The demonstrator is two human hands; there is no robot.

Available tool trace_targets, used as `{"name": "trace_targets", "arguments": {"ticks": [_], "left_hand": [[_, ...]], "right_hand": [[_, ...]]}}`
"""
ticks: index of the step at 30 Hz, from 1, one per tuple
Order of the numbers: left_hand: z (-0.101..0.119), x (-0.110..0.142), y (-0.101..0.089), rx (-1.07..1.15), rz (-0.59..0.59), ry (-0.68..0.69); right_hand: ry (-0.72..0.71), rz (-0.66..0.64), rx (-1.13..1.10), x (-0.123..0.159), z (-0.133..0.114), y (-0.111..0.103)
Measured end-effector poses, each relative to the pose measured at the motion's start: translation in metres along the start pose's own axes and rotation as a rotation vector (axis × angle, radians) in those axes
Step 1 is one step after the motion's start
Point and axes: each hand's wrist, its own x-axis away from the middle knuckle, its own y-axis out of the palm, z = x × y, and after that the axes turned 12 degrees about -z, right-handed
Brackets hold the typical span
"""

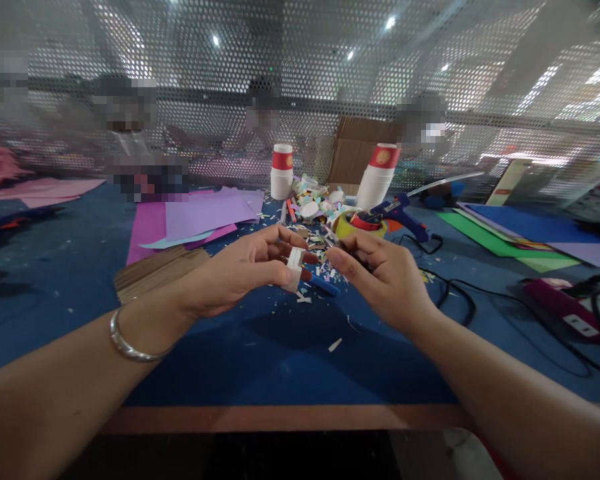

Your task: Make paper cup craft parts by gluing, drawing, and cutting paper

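My left hand (253,267), with a silver bangle at the wrist, pinches a small folded white paper piece (294,270) between thumb and fingers. To its right, my right hand (385,273) is closed, thumb against fingers. A thin, blurred tip pokes out beyond those fingers, and I cannot make out what it belongs to. Both hands hover over the blue table (280,373). Behind the white piece lies a blue stick-like thing (323,285), perhaps a pen. Paper scraps (335,345) are scattered below and beyond the hands.
Stacked paper cups (281,180) and a second, leaning stack (377,180) stand at the back. A yellow tape roll (375,228) and a blue glue gun (405,217) lie behind my right hand. Purple sheets (205,217), corrugated cardboard (155,273) and a power strip (560,310) flank them.
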Motion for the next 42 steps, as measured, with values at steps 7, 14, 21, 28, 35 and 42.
{"name": "trace_targets", "arguments": {"ticks": [7,14,21,28,35,42], "left_hand": [[-0.006,0.001,0.002,-0.091,0.054,0.113],[-0.017,-0.004,0.010,-0.048,0.081,0.249],[-0.019,-0.006,0.014,-0.094,0.140,0.406],[-0.023,-0.003,0.022,-0.343,0.152,0.476],[-0.025,-0.005,0.025,-0.399,0.187,0.568],[-0.021,-0.001,0.023,-0.355,0.129,0.533]], "right_hand": [[0.042,-0.045,-0.306,-0.004,0.001,0.005],[0.109,-0.051,-0.442,-0.004,0.005,0.011],[0.154,-0.070,-0.627,-0.004,0.005,0.014],[0.126,-0.020,-0.701,-0.005,0.001,0.013],[0.116,-0.049,-0.739,-0.004,-0.005,0.010],[0.089,-0.026,-0.694,-0.004,-0.002,0.008]]}}
